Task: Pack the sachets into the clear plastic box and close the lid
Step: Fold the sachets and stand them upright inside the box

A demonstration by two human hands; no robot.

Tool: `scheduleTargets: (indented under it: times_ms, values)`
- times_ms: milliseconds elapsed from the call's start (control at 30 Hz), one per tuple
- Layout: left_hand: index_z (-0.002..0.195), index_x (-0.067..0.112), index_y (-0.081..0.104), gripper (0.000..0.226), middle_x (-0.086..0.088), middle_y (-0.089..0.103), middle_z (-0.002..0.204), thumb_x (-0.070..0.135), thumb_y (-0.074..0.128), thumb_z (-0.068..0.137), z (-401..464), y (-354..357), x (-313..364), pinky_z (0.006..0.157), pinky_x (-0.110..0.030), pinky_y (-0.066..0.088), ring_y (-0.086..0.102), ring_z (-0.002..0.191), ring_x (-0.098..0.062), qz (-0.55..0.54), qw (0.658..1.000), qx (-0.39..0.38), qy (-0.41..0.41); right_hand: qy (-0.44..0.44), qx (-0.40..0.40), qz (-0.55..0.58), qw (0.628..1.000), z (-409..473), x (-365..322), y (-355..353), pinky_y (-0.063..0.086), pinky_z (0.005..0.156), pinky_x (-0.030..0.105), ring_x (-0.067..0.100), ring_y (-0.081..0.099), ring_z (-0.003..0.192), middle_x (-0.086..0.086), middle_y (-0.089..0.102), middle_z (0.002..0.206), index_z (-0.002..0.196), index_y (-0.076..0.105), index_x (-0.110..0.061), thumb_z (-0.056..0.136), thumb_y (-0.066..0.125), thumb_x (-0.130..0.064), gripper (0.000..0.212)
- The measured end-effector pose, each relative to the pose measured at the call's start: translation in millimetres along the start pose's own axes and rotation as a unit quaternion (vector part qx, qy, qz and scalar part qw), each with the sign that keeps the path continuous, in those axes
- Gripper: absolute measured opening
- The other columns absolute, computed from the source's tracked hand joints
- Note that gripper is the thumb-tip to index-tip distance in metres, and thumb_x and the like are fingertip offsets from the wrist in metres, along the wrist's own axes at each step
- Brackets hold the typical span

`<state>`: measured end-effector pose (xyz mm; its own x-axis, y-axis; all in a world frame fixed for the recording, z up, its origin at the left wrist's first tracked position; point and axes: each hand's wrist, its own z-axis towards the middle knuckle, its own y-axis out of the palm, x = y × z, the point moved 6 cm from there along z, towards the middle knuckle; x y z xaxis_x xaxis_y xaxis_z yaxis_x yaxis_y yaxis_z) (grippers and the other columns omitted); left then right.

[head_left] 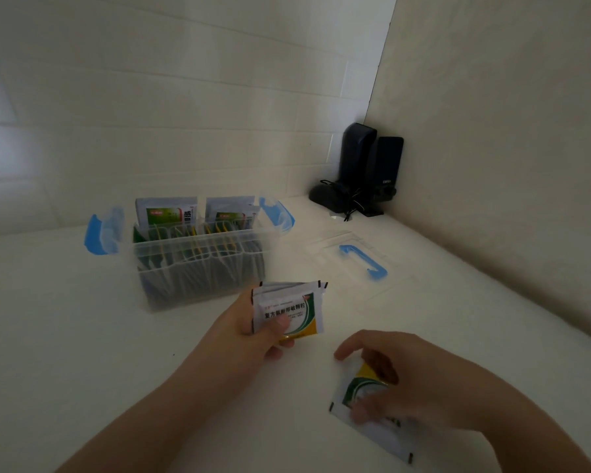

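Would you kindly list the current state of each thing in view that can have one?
Clear plastic box: open, lid off, nearly full of upright sachets.
Blue side latches: flipped outward, unfastened.
Clear lid with blue handle: lying flat on the white table, right of the box.
Left hand: grips a small stack of white sachets.
Right hand: fingers curled on a single white sachet lying on the table.

Setting: domestic interior, likely a home desk corner. Plain white counter (82, 319) meets white panelled wall (185, 97) and beige side wall (492, 131). Pair of small black desktop speakers (369, 165) with tangled cable stands in the corner, well beyond the hands. Lighting dim.
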<state>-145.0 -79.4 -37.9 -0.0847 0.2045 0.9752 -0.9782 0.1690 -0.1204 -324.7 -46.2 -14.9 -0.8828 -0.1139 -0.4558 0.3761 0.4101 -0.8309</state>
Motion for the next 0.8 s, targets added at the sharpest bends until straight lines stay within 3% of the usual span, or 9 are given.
scheduleTargets:
  times_ms: [133, 233, 367, 433, 500, 533, 600, 700, 800]
  values:
    - [0.095, 0.039, 0.055, 0.025, 0.011, 0.072, 0.078, 0.016, 0.056, 0.087, -1.0, -0.7, 2.3, 0.055, -0.012, 0.050, 0.065, 0.061, 0.000, -0.004, 1.000, 0.005, -0.002, -0.049, 0.046, 0.052, 0.996, 11.2, -8.9, 8.4, 0.036, 0.046, 0.009, -0.005, 0.046, 0.050, -0.022, 0.055, 0.057, 0.077, 0.060, -0.037, 0.060, 0.077, -0.044, 0.025]
    - [0.091, 0.036, 0.058, 0.030, 0.017, 0.073, 0.071, 0.007, 0.054, 0.087, -1.6, -1.5, 3.6, 0.053, -0.012, 0.052, 0.065, 0.058, 0.001, -0.046, 0.998, 0.017, -0.024, -0.084, 0.089, 0.178, 0.976, 16.1, -15.3, 8.8, 0.032, 0.046, 0.010, -0.001, 0.043, 0.046, -0.018, 0.055, 0.050, 0.066, 0.060, -0.026, 0.072, 0.074, -0.026, 0.015]
    - [0.082, 0.034, 0.061, 0.037, 0.015, 0.074, 0.068, 0.000, 0.047, 0.087, -0.1, -2.2, 5.2, 0.055, -0.017, 0.055, 0.067, 0.061, 0.001, -0.117, 0.991, 0.028, -0.063, -0.089, 0.112, 0.458, 0.877, 15.6, -11.6, 0.1, 0.048, 0.047, 0.021, 0.015, 0.057, 0.049, 0.004, 0.064, 0.064, 0.076, 0.054, -0.006, 0.081, 0.062, -0.002, 0.010]
    - [0.082, 0.031, 0.060, 0.032, 0.011, 0.073, 0.061, 0.004, 0.044, 0.089, 0.5, -2.6, 3.4, 0.048, -0.020, 0.056, 0.067, 0.054, -0.005, -0.148, 0.985, 0.029, -0.083, -0.080, 0.123, 0.534, 0.833, 14.9, -8.6, -3.0, 0.055, 0.052, 0.023, 0.019, 0.065, 0.057, 0.015, 0.070, 0.079, 0.089, 0.051, 0.005, 0.082, 0.058, 0.003, 0.010]
    - [0.086, 0.029, 0.060, 0.020, 0.007, 0.074, 0.062, 0.016, 0.046, 0.090, 1.1, 0.3, 4.2, 0.049, -0.022, 0.056, 0.068, 0.055, -0.011, -0.150, 0.985, 0.025, -0.079, -0.072, 0.141, 0.557, 0.815, 16.2, -6.4, -1.8, 0.057, 0.058, 0.024, 0.022, 0.068, 0.065, 0.018, 0.070, 0.093, 0.100, 0.053, 0.002, 0.083, 0.058, 0.002, 0.018]
    - [0.088, 0.030, 0.060, 0.013, 0.007, 0.075, 0.066, 0.026, 0.048, 0.088, 0.5, 1.8, 5.9, 0.050, -0.022, 0.056, 0.069, 0.057, -0.012, -0.141, 0.987, 0.020, -0.068, -0.069, 0.150, 0.559, 0.813, 17.4, -6.2, -0.1, 0.058, 0.060, 0.025, 0.022, 0.068, 0.067, 0.018, 0.069, 0.097, 0.103, 0.054, -0.001, 0.082, 0.058, 0.002, 0.021]
    - [0.094, 0.032, 0.060, 0.022, 0.012, 0.075, 0.075, 0.040, 0.051, 0.076, -1.5, 4.3, 11.2, 0.053, -0.017, 0.055, 0.068, 0.062, -0.006, -0.102, 0.994, -0.004, -0.029, -0.067, 0.164, 0.539, 0.824, 20.3, -9.2, 3.9, 0.058, 0.062, 0.026, 0.022, 0.068, 0.068, 0.018, 0.069, 0.097, 0.103, 0.056, -0.005, 0.081, 0.059, 0.003, 0.023]
    - [0.105, 0.033, 0.058, 0.029, 0.020, 0.071, 0.097, 0.031, 0.057, 0.076, -4.2, 10.3, 17.0, 0.070, -0.008, 0.049, 0.064, 0.084, 0.007, -0.023, 0.998, -0.048, 0.039, -0.091, 0.214, 0.361, 0.903, 24.1, -16.3, 7.5, 0.051, 0.062, 0.020, 0.011, 0.061, 0.070, 0.008, 0.070, 0.091, 0.094, 0.058, -0.014, 0.080, 0.065, -0.006, 0.017]
    - [0.105, 0.038, 0.055, 0.029, 0.023, 0.067, 0.104, 0.036, 0.055, 0.076, -4.4, 7.3, 15.2, 0.086, -0.010, 0.046, 0.060, 0.100, 0.007, 0.010, 0.997, -0.044, 0.059, -0.096, 0.258, 0.242, 0.930, 25.0, -18.6, 6.2, 0.044, 0.057, 0.008, -0.003, 0.056, 0.065, -0.008, 0.067, 0.083, 0.091, 0.055, -0.029, 0.075, 0.070, -0.025, 0.022]
